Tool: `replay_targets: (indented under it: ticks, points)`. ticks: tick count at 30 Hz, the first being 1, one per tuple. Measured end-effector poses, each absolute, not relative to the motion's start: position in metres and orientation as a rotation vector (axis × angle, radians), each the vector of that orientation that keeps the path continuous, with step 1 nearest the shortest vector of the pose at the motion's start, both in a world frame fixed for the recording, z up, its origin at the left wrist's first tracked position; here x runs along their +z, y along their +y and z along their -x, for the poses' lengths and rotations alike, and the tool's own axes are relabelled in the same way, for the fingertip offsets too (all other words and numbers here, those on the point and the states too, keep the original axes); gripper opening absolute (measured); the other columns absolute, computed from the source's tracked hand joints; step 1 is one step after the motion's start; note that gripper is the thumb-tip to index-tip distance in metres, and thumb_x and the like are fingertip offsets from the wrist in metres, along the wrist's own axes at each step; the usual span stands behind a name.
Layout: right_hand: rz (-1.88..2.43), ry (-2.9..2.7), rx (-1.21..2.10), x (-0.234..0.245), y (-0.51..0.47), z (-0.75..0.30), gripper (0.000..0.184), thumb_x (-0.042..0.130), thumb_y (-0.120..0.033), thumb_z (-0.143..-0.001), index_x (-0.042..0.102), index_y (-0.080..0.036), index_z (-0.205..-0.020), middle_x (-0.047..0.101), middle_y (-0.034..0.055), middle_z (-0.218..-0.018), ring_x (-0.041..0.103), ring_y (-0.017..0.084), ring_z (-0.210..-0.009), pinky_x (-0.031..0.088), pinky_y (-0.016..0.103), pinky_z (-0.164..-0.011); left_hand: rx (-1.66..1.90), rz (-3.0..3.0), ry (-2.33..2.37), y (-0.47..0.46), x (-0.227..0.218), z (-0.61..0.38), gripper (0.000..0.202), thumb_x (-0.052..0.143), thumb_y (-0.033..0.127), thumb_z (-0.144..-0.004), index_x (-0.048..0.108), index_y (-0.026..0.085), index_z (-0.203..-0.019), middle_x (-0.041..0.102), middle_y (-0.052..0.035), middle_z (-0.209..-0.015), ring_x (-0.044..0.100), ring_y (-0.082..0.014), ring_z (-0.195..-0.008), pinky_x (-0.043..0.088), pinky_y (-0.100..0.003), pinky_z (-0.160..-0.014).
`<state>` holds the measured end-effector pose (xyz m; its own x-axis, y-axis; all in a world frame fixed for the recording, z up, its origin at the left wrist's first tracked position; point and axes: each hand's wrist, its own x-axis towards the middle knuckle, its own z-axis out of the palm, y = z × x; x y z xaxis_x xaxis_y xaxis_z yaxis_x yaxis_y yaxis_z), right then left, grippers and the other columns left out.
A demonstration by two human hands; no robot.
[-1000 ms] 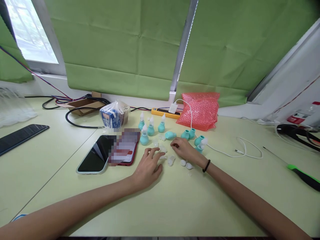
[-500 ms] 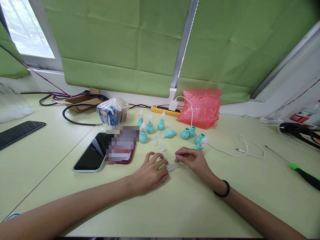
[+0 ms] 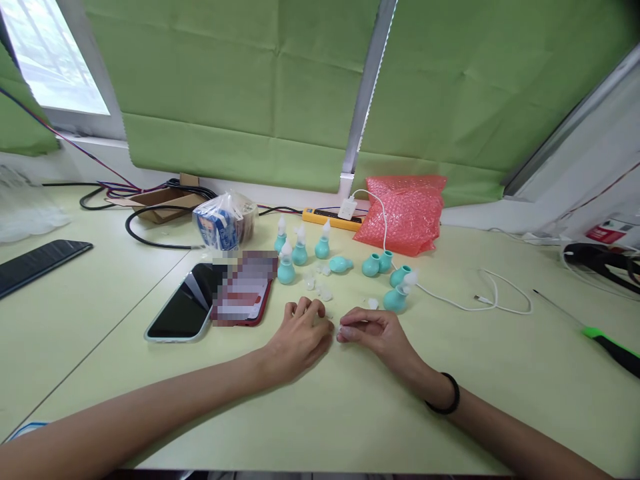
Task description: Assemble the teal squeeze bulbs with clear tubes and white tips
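My right hand (image 3: pixel 377 333) is closed in a pinch over the table, with a small clear piece (image 3: pixel 341 331) partly showing at its fingertips. Just to its left, my left hand (image 3: pixel 304 337) lies palm down with fingers curled in; anything within them is hidden. Several translucent plastic pieces (image 3: pixel 325 293) are scattered beyond the hands, and another clear piece (image 3: pixel 373 304) lies by my right hand. Teal rubber bulbs with clear nozzles, one being this upright bulb (image 3: pixel 286 272), stand behind. A teal bulb (image 3: pixel 341 265) lies on its side, and open-necked bulbs (image 3: pixel 371 265) are to the right.
Two phones, the nearer a black-screened phone (image 3: pixel 185 307), lie left of the hands. Behind are a plastic-wrapped pack (image 3: pixel 225 223), a yellow power strip (image 3: pixel 320 219) and a red bubble-wrap bag (image 3: pixel 403 217). A white cable (image 3: pixel 460 308) and a screwdriver (image 3: pixel 607 343) lie right.
My right hand has moved slightly left and nearer me, uncovering a teal bulb and a clear piece. The clear piece between my hands is now mostly hidden by fingers.
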<state>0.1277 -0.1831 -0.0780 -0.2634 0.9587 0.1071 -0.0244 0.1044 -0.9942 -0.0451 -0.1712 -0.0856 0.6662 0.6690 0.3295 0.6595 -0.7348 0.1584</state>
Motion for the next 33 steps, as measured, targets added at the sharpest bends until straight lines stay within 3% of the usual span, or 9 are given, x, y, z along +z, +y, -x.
replay_targets:
  ticks: [3, 8, 11, 20, 25, 33]
  points:
    - [0.983, -1.462, 1.233, -0.074, -0.183, -0.130, 0.009, 0.067, -0.024, -0.063, 0.064, -0.018, -0.069, 0.059, 0.0011, -0.070, 0.059, 0.015, -0.064, 0.051, 0.029, -0.064, 0.589, -2.817, 1.127, -0.171, -0.084, 0.047, 0.021, 0.034, 0.024, -0.085, 0.054, 0.018, -0.088, 0.046, -0.0082, -0.091, 0.037, -0.0224, -0.084, 0.031, -0.036, -0.068]
    - [0.974, -1.614, 0.812, -0.070, -0.181, -0.138, 0.003, 0.063, -0.018, -0.067, 0.064, -0.020, -0.069, 0.059, 0.0035, -0.071, 0.056, 0.016, -0.071, 0.048, 0.029, -0.063, 0.551, -2.836, 0.988, -0.175, -0.078, 0.048, 0.032, 0.037, 0.025, -0.083, 0.041, 0.019, -0.114, 0.047, -0.0091, -0.098, 0.038, -0.0224, -0.085, 0.033, -0.037, -0.072]
    - [0.999, -1.730, 0.745, -0.073, -0.181, -0.139, 0.006, 0.059, -0.018, -0.070, 0.064, -0.021, -0.070, 0.059, 0.0035, -0.069, 0.056, 0.016, -0.068, 0.047, 0.030, -0.062, 0.513, -2.887, 0.822, -0.176, -0.076, 0.048, 0.034, 0.037, 0.024, -0.083, 0.039, 0.023, -0.117, 0.048, -0.0084, -0.100, 0.039, -0.0219, -0.089, 0.033, -0.036, -0.077]
    - [0.962, -1.679, 0.954, -0.088, -0.191, -0.124, 0.009, 0.056, -0.017, -0.071, 0.063, -0.022, -0.071, 0.056, 0.0034, -0.074, 0.056, 0.015, -0.069, 0.048, 0.025, -0.056, 0.485, -2.933, 0.603, -0.172, -0.077, 0.049, 0.022, 0.036, 0.025, -0.086, 0.051, 0.022, -0.102, 0.053, -0.0081, -0.099, 0.042, -0.0205, -0.093, 0.035, -0.033, -0.079]
    - [0.950, -1.653, 0.860, -0.090, -0.188, -0.128, 0.009, 0.057, -0.014, -0.070, 0.062, -0.021, -0.070, 0.055, 0.0031, -0.072, 0.055, 0.015, -0.070, 0.048, 0.025, -0.058, 0.546, -2.909, 0.546, -0.170, -0.084, 0.049, 0.023, 0.036, 0.022, -0.086, 0.051, 0.018, -0.103, 0.057, -0.0081, -0.095, 0.045, -0.0195, -0.092, 0.037, -0.031, -0.079]
    - [1.013, -1.805, 0.862, -0.086, -0.185, -0.130, 0.008, 0.057, -0.014, -0.069, 0.061, -0.019, -0.072, 0.057, 0.0028, -0.070, 0.056, 0.014, -0.066, 0.048, 0.025, -0.058, 0.901, -2.637, 0.533, -0.166, -0.093, 0.053, 0.016, 0.042, 0.013, -0.081, 0.057, 0.013, -0.074, 0.057, -0.0092, -0.087, 0.050, -0.0150, -0.079, 0.043, -0.024, -0.067]
